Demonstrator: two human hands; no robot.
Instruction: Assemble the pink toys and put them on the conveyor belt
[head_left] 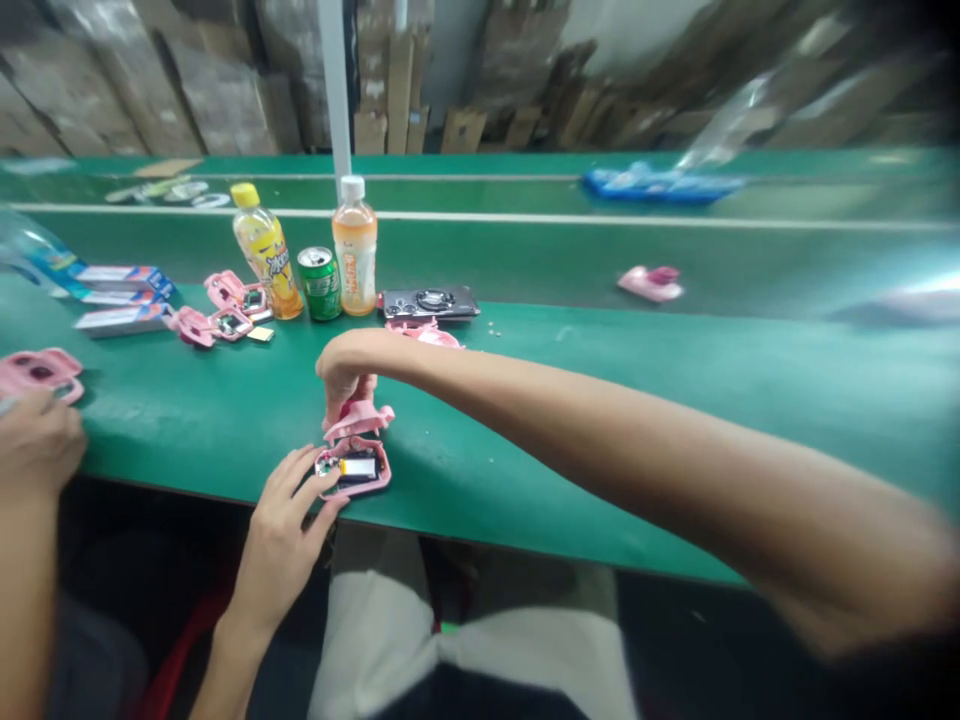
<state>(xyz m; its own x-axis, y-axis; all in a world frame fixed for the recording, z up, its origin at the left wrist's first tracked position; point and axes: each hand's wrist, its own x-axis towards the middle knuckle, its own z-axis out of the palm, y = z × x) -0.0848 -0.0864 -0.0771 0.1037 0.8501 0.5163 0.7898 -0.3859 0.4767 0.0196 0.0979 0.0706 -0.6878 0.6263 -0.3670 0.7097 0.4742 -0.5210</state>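
While the two hands are working close together but apart, the left hand [281,530] is cradling a pink plastic shell [377,470] holding a battery [357,467] at eight o'clock on the green workbench [187,430], and the right hand [346,375] is pinching a pink cover [358,420] just above it.
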